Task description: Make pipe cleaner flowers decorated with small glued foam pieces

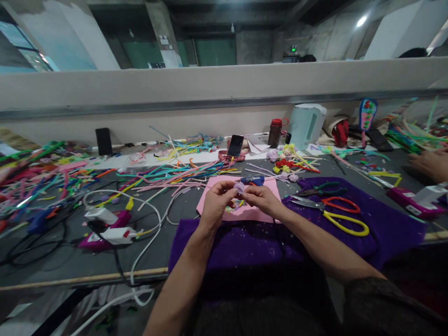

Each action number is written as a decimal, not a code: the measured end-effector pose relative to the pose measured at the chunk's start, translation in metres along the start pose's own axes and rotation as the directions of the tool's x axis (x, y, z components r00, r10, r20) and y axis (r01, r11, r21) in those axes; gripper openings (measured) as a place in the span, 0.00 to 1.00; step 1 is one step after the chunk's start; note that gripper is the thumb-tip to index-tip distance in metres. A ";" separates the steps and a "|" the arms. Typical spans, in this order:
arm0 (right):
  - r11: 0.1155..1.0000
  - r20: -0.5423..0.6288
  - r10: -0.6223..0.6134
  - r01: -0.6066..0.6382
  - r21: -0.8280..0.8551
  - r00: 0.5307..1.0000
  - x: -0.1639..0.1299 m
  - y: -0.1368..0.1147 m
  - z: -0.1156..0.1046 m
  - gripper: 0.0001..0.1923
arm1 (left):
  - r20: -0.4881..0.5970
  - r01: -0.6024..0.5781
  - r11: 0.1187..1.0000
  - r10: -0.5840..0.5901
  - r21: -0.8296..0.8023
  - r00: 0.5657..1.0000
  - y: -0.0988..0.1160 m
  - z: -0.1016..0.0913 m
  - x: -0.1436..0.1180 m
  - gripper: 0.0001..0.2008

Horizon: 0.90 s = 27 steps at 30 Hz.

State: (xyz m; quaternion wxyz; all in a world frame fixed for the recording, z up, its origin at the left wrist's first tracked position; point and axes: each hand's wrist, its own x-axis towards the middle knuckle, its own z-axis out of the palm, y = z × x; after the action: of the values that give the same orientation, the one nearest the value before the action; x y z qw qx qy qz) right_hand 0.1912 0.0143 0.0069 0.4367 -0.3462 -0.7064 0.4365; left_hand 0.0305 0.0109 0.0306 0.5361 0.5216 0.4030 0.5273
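Between the fingertips of both hands is a small light-purple pipe-cleaner flower [239, 187]. My left hand [217, 201] pinches it from the left, and my right hand [262, 198] grips its right side. Both hands hover over a pink sheet [203, 205] with small coloured bits on it. Just behind my right hand lies a blue glue gun [255, 180], partly hidden by the fingers. Under the sheet's near edge spreads a purple cloth [224, 247]. Scissors with red and yellow handles [345, 217] rest on the cloth to the right, beside dark-handled pliers [324, 189].
Loose pipe cleaners [175, 175] cover the table behind and left. A pink power strip [105, 235] with white cables sits left. A phone [235, 145], a brown bottle [276, 133] and a kettle [308, 126] stand at the back. Another person's hand [430, 165] is far right.
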 end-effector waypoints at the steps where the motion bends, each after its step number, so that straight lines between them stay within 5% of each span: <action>1: 1.000 0.009 0.003 -0.003 0.027 1.000 0.000 0.000 -0.001 0.17 | 0.004 -0.005 1.000 0.005 0.001 1.000 0.000 0.000 0.000 0.16; 8: 0.995 0.026 0.011 -0.013 0.097 1.000 -0.001 -0.004 -0.002 0.16 | 0.022 -0.013 1.000 0.013 -0.002 1.000 -0.001 -0.001 0.000 0.17; 27: 0.994 -0.194 0.032 -0.011 0.107 0.980 0.000 -0.009 0.013 0.12 | 0.043 -0.032 0.999 0.033 -0.033 0.999 -0.004 0.002 0.001 0.15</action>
State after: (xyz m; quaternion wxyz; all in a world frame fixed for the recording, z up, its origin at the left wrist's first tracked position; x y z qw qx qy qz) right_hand 0.1779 0.0063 0.0123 0.5169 -0.3715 -0.6322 0.4416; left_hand 0.0336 0.0120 0.0269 0.5445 0.5307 0.3741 0.5310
